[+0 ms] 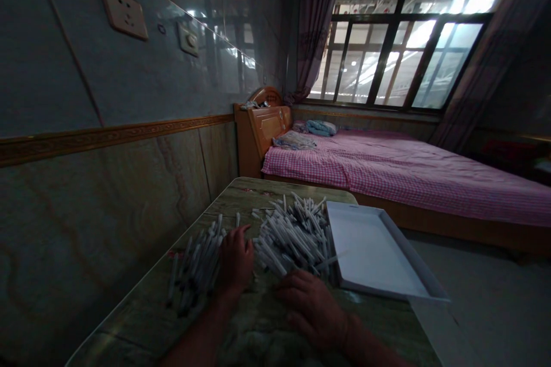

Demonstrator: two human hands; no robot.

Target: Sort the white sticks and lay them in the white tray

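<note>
A large loose pile of thin white pen-like sticks (295,235) lies in the middle of a marbled green table (253,189). A second, more lined-up bunch of the same sticks (196,266) lies to its left. My left hand (236,261) rests between the two heaps, fingers curled down onto the table beside the left bunch. My right hand (307,304) lies palm down at the near edge of the big pile, fingers bent; whatever is under them is hidden.
A shallow white tray (379,258) sits at the table's right side and overhangs the edge. A tiled wall (107,172) runs close along the left. Beyond the table stand a bed with a pink checked cover (400,166) and a barred window (396,57).
</note>
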